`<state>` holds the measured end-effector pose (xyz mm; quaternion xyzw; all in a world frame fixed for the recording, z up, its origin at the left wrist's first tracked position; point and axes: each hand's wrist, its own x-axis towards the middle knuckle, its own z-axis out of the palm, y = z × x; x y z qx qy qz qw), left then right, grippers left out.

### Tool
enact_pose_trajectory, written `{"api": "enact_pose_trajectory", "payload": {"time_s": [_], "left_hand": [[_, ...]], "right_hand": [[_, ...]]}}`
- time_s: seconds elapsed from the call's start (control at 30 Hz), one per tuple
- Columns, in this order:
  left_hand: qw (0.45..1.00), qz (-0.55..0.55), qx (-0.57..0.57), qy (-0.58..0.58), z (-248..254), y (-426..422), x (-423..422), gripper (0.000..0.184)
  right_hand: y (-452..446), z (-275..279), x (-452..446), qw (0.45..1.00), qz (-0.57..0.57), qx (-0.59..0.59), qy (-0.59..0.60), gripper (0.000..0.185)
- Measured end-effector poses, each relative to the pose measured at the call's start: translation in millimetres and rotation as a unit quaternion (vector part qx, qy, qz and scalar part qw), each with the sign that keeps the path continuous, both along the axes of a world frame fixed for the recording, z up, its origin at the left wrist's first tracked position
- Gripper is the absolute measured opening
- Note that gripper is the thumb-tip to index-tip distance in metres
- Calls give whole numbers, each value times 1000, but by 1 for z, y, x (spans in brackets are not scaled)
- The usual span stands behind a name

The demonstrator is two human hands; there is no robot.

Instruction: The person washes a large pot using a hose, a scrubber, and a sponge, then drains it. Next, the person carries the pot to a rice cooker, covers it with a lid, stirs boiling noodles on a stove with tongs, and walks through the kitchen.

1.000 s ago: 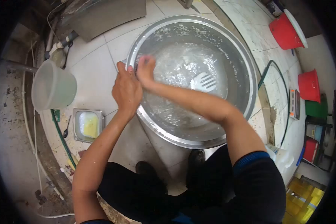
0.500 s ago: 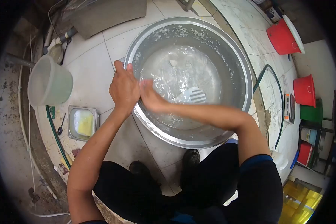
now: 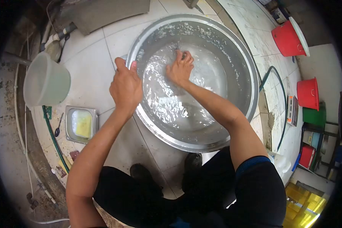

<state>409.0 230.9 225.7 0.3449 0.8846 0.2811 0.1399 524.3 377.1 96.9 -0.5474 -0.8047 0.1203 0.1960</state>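
A large round metal basin [image 3: 237,81] holds shallow, rippling cloudy water, with white bits stuck along its upper inner wall. My left hand [image 3: 126,85] is closed over the basin's left rim, thumb on the inner side. Inside the basin, my right hand [image 3: 181,69] is low over the water near the far left part, its fingers curled. Something small and dark shows between those fingers, too unclear to name. Ripples and glare blur what lies under the water.
To the left stand a translucent plastic tub [image 3: 57,83] and a small metal pan [image 3: 69,129] with a yellow sponge [image 3: 83,126]. A green hose [image 3: 54,138] runs beside them. Red buckets [image 3: 287,38] and a scale [image 3: 292,110] are on the right.
My right hand has moved from beside the left rim to farther inside the basin. The water ripples more, and the white slotted utensil no longer shows clearly. My left hand stays on the rim.
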Motion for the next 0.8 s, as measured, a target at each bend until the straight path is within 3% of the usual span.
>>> {"api": "enact_pose_trajectory", "payload": {"time_s": [0.03, 0.1, 0.23, 0.3, 0.33, 0.37, 0.4, 0.43, 0.5, 0.53, 0.57, 0.6, 0.63, 0.67, 0.73, 0.8], "left_hand": [[1000, -4, 5, -2, 0, 0, -1, 29], [1000, -10, 20, -2, 2, 3, 0, 29], [1000, -6, 25, 11, 1, 4, -4, 26], [1000, -11, 25, 2, -2, 1, -1, 25], [1000, -17, 19, 7, -3, 2, -1, 25], [1000, -20, 13, 13, -2, 3, -3, 25], [1000, -17, 14, 13, -3, 5, -5, 25], [999, -22, 6, 35, -5, 5, -6, 24], [998, -34, -3, 51, -10, 2, -2, 23], [998, -41, -5, 54, -9, 2, -3, 22], [997, -46, -6, 57, -9, 3, -5, 21], [997, -44, 18, 59, -12, 2, -5, 22], [998, -37, 17, 48, -14, 2, -7, 22], [998, -45, 11, 40, -14, 3, -8, 22], [998, -55, 15, 41, -12, 3, -6, 22], [996, -61, 26, 62, -12, 5, -7, 22]], "right_hand": [[10, -11, 9, 1000, -3, -1, -8, 50], [53, -48, 14, 979, 137, 148, -27, 44], [84, -64, -4, 977, 172, 125, 10, 44], [70, -44, -11, 967, 223, -112, -52, 44], [64, -39, -11, 968, 221, -108, -52, 44], [58, -37, -12, 909, 401, 40, -104, 43], [55, -36, -14, 795, 558, 182, -150, 42], [65, -33, -18, 794, 561, 179, -151, 42], [106, 7, -33, 569, 607, 507, -223, 46], [145, 27, -21, 682, 634, 321, -173, 47], [192, 49, 8, 759, 630, 120, -113, 48], [233, 51, 48, 711, 551, 380, -212, 42], [204, 110, 88, 659, 460, 367, -469, 39], [209, 105, 133, 640, 491, 349, -478, 36], [180, 106, 162, 603, 497, 180, -597, 37], [192, 77, 128, 605, 498, 225, -579, 31]]}}
